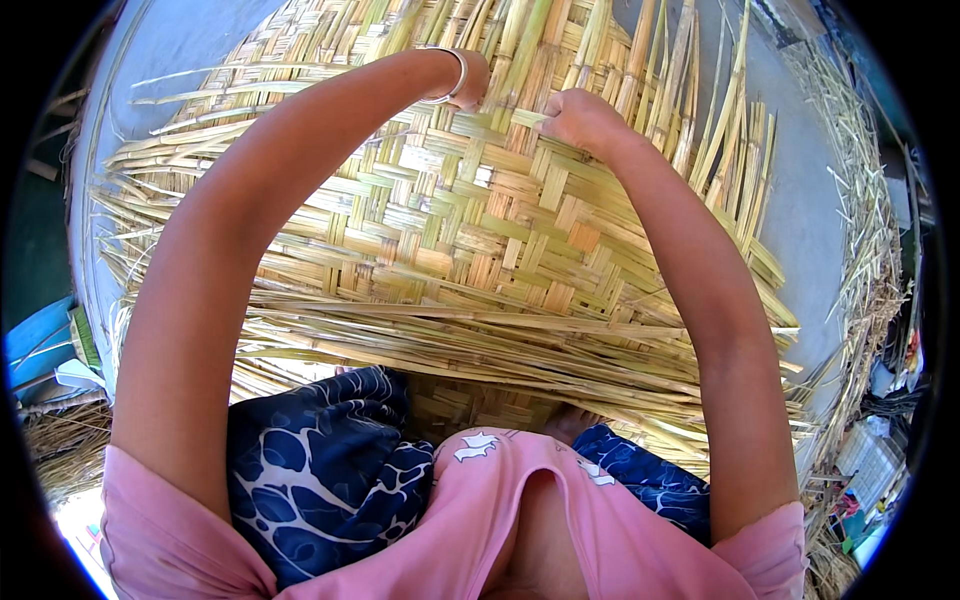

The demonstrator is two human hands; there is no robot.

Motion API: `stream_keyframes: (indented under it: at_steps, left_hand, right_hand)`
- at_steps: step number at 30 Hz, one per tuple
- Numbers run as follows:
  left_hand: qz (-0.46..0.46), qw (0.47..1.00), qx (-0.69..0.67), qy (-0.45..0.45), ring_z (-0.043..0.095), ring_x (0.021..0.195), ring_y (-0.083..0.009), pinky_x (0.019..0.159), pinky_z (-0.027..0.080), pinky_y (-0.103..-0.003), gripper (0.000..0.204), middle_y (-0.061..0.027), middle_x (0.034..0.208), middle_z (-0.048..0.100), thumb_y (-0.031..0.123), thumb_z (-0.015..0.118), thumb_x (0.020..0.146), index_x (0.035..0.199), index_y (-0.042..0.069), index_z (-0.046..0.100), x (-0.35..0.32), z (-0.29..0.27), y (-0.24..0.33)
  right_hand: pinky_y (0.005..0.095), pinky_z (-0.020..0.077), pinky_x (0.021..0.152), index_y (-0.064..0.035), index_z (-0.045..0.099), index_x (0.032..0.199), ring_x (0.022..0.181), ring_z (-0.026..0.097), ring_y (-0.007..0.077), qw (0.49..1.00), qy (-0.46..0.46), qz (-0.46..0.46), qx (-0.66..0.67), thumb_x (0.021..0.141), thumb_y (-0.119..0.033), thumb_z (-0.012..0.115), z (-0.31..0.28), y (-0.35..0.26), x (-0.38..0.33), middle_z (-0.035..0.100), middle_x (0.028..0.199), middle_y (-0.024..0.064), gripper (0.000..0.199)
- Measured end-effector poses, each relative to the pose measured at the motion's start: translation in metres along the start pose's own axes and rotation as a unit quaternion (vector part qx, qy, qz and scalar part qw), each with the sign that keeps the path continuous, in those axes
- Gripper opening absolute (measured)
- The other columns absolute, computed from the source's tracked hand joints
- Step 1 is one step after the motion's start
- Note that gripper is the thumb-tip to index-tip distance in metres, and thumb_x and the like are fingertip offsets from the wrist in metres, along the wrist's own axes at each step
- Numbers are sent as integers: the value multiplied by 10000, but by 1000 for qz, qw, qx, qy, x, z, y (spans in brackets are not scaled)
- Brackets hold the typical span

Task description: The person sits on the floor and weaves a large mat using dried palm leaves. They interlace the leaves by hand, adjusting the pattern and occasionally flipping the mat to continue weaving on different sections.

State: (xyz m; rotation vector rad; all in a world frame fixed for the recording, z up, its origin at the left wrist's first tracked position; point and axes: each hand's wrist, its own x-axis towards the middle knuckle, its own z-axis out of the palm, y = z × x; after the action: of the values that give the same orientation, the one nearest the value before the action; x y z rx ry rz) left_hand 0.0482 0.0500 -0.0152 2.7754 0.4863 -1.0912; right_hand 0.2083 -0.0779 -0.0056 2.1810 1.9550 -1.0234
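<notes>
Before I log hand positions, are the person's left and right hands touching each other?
Apart. The head view shows it: a clear strip of the woven mat is visible between the left hand and right hand.

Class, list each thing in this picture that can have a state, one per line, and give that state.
Mat: woven in the middle, strip ends loose at the sides
Left hand: at the mat, fingers mostly hidden
Right hand: pinching a strip
Bangle: worn
Blue cloth: bunched in folds
Straw: loose, heaped at right
</notes>
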Motion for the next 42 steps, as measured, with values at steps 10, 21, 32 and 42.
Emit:
stream_keyframes:
  at_steps: [10,21,32,42]
  left_hand:
    - [-32,993,-105,43,625,851,-330,789,486,-408,281,-170,879,662,277,609,773,923,52,683,-9,7,-2]
    - [-124,980,-140,68,612,904,-331,817,474,-425,292,-173,956,647,296,548,843,941,46,662,-15,11,15]
    - [-66,948,-274,145,619,839,-317,797,475,-398,285,-156,880,657,307,599,824,955,61,659,-47,10,1]
    - [-71,937,-308,150,621,829,-286,791,474,-376,286,-139,893,660,321,627,810,944,71,665,-42,20,-3]
  right_hand:
    - [364,424,852,-85,588,1077,1040,522,242,917,307,-179,-182,818,-200,574,38,7,-48,574,1092,69,284]
    - [370,361,933,-2,578,1077,1116,446,232,866,322,-260,-278,801,-262,590,53,7,-51,543,1134,89,380]
    - [379,513,620,53,554,994,754,643,248,934,250,10,256,844,-161,607,0,2,21,633,889,154,266]
    - [242,462,443,-20,567,829,525,522,111,813,39,102,573,813,-99,678,-5,0,34,601,705,55,137]
